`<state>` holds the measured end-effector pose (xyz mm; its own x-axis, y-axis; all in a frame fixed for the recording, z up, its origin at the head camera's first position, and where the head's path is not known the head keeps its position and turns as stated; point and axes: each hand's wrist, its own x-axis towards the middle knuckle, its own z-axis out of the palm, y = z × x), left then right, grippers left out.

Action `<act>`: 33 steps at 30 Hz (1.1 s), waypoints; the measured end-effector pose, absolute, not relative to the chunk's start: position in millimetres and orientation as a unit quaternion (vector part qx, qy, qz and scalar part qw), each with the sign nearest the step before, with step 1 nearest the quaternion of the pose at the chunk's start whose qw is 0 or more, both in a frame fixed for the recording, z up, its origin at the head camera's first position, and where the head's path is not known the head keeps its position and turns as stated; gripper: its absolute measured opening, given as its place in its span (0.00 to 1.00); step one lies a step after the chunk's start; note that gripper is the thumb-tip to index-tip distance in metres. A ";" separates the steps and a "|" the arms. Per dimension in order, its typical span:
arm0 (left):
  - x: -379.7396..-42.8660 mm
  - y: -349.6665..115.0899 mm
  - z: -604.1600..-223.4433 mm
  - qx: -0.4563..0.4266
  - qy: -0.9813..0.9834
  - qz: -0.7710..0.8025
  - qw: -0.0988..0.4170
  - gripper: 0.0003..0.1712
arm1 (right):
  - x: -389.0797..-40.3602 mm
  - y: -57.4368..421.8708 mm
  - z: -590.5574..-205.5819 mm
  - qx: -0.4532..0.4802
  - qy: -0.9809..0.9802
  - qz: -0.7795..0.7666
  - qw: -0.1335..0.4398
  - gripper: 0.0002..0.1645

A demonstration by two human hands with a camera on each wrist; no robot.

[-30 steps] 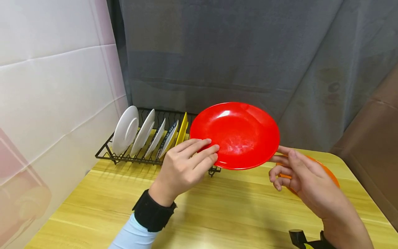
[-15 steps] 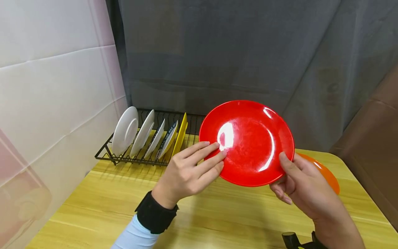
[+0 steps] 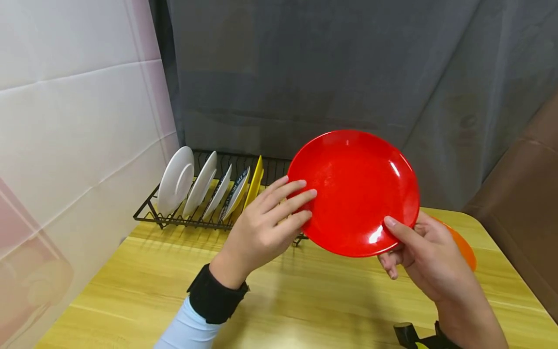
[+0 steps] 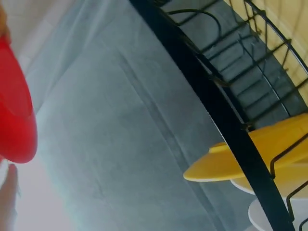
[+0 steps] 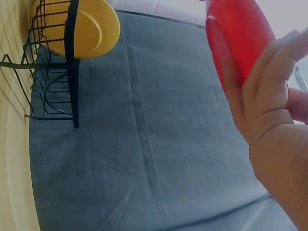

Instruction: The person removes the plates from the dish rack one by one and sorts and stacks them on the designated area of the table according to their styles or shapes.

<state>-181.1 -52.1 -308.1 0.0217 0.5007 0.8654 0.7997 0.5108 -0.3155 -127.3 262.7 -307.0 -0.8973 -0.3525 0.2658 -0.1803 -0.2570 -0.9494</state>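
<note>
A glossy red plate (image 3: 359, 194) is held tilted above the table, its face toward the head camera. My right hand (image 3: 436, 261) pinches its lower right rim, thumb on the face and fingers behind. In the right wrist view, fingers of the right hand (image 5: 269, 91) lie along the plate's underside (image 5: 240, 33). The left hand (image 3: 261, 228) is at the plate's left edge, its fingers fairly straight and overlapping the rim. Whether they touch it is unclear, and the left thumb is hidden in the head view. Beneath the right hand lies an orange plate (image 3: 464, 247), partly covered.
A black wire dish rack (image 3: 174, 222) stands at the back left. Several white plates (image 3: 176, 182) and a yellow plate (image 3: 254, 182) stand upright in it. A grey curtain (image 3: 327, 72) hangs behind the wooden table (image 3: 305, 300). A white panel (image 3: 87, 121) bounds the left.
The red plate has moved right and tipped up to face the head camera more. My right hand has gone from touching the rim with extended fingers to pinching it; the left fingers are more spread.
</note>
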 end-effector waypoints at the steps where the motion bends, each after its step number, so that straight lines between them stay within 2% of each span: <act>1: -181.3 -52.9 -307.3 -0.465 -0.695 -0.166 0.522 0.09 | -127.5 263.1 -307.2 -0.221 0.607 -0.762 0.053 0.21; 6: -182.4 -56.3 -308.4 -0.396 -0.728 -0.343 0.442 0.16 | -126.4 264.9 -306.4 -0.225 0.613 -0.756 0.045 0.22; 9: -181.5 -57.0 -307.4 -0.349 -0.722 -0.486 0.348 0.19 | -125.8 265.4 -306.2 -0.224 0.632 -0.741 0.037 0.22; 13: -177.5 -59.1 -302.6 -0.287 -0.709 -0.613 0.196 0.22 | -124.8 264.1 -305.1 -0.211 0.673 -0.708 0.030 0.19; 17: -176.6 -60.6 -300.8 -0.259 -0.714 -0.642 0.103 0.25 | -123.9 261.4 -304.0 -0.220 0.703 -0.676 0.036 0.16; 20: -178.0 -60.4 -302.1 -0.260 -0.717 -0.643 0.070 0.26 | -124.3 259.3 -303.7 -0.243 0.704 -0.666 0.042 0.14; 24: -179.0 -60.8 -303.9 -0.261 -0.723 -0.637 0.054 0.25 | -124.4 258.0 -304.2 -0.249 0.714 -0.653 0.041 0.12; 29: -178.6 -61.8 -305.2 -0.261 -0.737 -0.621 0.057 0.24 | -123.5 258.1 -304.5 -0.192 0.743 -0.640 0.035 0.13; 33: -177.5 -60.8 -305.6 -0.264 -0.748 -0.606 0.063 0.24 | -123.4 255.3 -301.2 -0.123 0.787 -0.603 0.037 0.21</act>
